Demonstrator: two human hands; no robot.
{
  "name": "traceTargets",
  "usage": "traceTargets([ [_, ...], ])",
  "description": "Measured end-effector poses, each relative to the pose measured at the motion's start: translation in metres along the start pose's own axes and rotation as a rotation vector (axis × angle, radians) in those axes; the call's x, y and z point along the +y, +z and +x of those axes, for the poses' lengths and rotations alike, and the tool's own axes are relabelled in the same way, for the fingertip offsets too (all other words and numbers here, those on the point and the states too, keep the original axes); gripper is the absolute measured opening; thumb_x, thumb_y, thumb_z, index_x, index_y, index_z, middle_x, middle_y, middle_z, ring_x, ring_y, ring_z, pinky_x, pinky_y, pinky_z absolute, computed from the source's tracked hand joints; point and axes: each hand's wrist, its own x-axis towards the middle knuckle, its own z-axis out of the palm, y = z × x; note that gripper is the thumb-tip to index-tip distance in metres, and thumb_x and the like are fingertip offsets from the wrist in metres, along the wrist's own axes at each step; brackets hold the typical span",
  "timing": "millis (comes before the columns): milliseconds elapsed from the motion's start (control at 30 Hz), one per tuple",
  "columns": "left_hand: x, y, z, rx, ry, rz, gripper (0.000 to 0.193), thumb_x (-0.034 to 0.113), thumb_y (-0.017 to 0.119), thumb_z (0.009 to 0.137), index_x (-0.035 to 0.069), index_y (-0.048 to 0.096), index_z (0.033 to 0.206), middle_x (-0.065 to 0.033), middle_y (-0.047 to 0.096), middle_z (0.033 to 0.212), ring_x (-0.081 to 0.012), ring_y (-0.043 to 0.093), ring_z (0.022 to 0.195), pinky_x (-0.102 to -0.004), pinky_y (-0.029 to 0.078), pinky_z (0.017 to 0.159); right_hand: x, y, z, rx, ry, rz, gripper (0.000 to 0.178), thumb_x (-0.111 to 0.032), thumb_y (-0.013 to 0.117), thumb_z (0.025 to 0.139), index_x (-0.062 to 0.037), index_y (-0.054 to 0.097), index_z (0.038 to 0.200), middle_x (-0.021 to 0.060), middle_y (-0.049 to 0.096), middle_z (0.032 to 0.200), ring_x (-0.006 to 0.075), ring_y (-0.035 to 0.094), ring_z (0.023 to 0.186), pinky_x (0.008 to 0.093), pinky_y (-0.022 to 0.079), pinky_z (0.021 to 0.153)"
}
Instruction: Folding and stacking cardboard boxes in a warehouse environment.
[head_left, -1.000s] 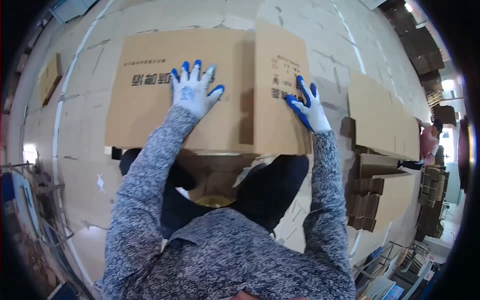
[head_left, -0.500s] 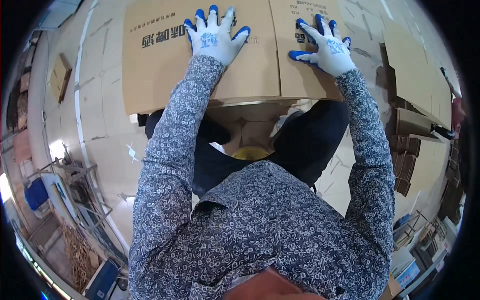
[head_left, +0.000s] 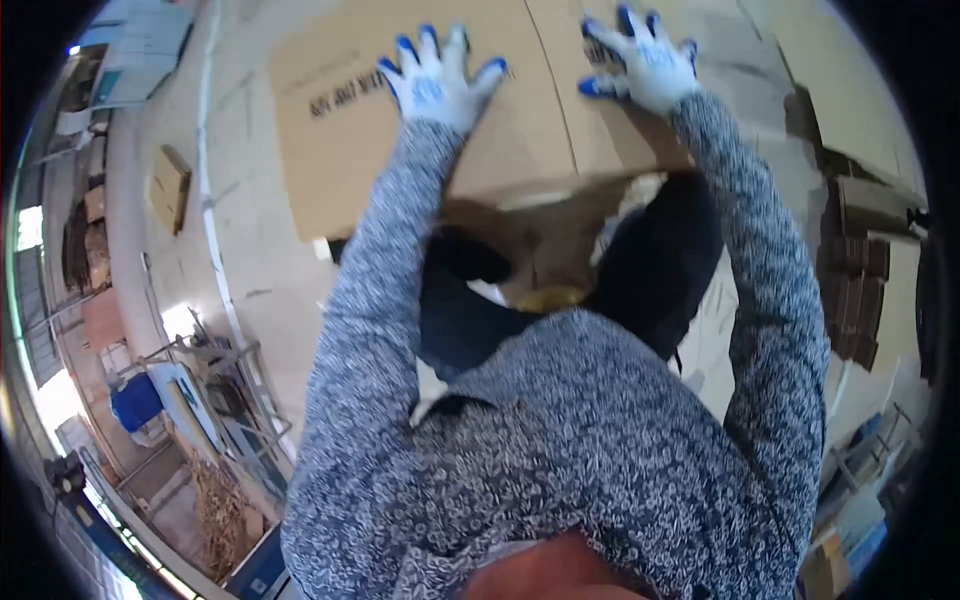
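Before me lies a large flat brown cardboard sheet [head_left: 340, 170] with dark printing and a seam or fold line running away from me. My left hand [head_left: 437, 85], in a white work glove with blue fingertips, rests on it left of the seam, fingers spread. Gloved the same way, my right hand [head_left: 648, 68] presses on the panel right of the seam with its fingers apart. Neither hand grips anything. The sheet's near edge lies just beyond my knees. Motion blur softens the print.
Stacked brown cardboard [head_left: 855, 290] stands to the right, beside a larger cardboard panel [head_left: 850, 100]. A small cardboard piece [head_left: 170, 190] is on the floor at left. Farther left are a metal frame [head_left: 215, 390] and a blue item [head_left: 135, 402]. Something yellow [head_left: 550, 298] shows between my legs.
My view has turned and shifted, so the scene sits further right and is tilted and blurred. Both hands stay spread on the cardboard in nearly the same places.
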Motion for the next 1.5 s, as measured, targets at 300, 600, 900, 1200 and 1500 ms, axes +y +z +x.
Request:
traceTargets([
  [300, 0.055, -0.054, 0.024, -0.155, 0.04, -0.245, 0.058, 0.044, 0.056, 0.089, 0.012, 0.05, 0.136, -0.0207, 0.046, 0.14, -0.0407, 0.037, 0.133, -0.0629, 0.024, 0.109, 0.041, 0.046, 0.013, 0.063, -0.127, -0.056, 0.075, -0.062, 0.066, 0.079, -0.0346, 0.041, 0.144, 0.0176, 0.036, 0.151, 0.042, 0.035, 0.137, 0.0721, 0.027, 0.102],
  [600, 0.064, -0.007, 0.045, -0.034, 0.109, -0.061, 0.051, 0.05, 0.049, 0.093, 0.026, 0.049, 0.139, -0.0148, 0.046, 0.142, -0.0371, 0.038, 0.133, -0.0609, 0.023, 0.108, 0.044, -0.004, -0.009, 0.451, -0.068, 0.446, 0.091, -0.068, 0.068, 0.072, -0.0236, 0.039, 0.146, 0.0189, 0.047, 0.14, 0.0404, 0.04, 0.133, 0.0682, 0.027, 0.104],
  [900, 0.068, -0.02, 0.046, -0.239, 0.044, -0.132, 0.056, 0.042, 0.053, 0.093, 0.022, 0.042, 0.145, -0.0176, 0.034, 0.152, -0.0416, 0.026, 0.141, -0.0613, 0.011, 0.114, 0.283, -0.013, -0.139, -0.009, 0.804, -0.251, 0.114, -0.067, 0.073, 0.066, -0.0163, 0.02, 0.153, 0.0218, 0.022, 0.155, 0.0467, 0.02, 0.142, 0.0667, 0.022, 0.108],
  [1200, 0.073, -0.019, 0.042, -0.341, 0.015, -0.054, 0.057, 0.039, 0.052, 0.095, 0.025, 0.037, 0.148, -0.0143, 0.031, 0.154, -0.0376, 0.024, 0.143, -0.0597, 0.013, 0.114, 0.207, -0.063, -0.12, 0.166, 0.376, -0.093, 0.039, -0.025, 0.056, 0.089, -0.0096, 0.054, 0.125, 0.0182, 0.064, 0.11, 0.0337, 0.066, 0.092, 0.0437, 0.053, 0.078],
  [1500, 0.067, -0.018, 0.045, -0.355, -0.022, 0.006, 0.057, 0.041, 0.048, 0.097, 0.026, 0.034, 0.15, -0.0138, 0.03, 0.155, -0.0362, 0.024, 0.143, -0.0592, 0.013, 0.114, 0.226, -0.246, -0.15, 0.806, 0.829, 0.059, 0.056, -0.049, 0.057, 0.089, -0.0057, 0.055, 0.124, 0.0209, 0.069, 0.093, 0.0376, 0.067, 0.09, 0.0467, 0.051, 0.079],
])
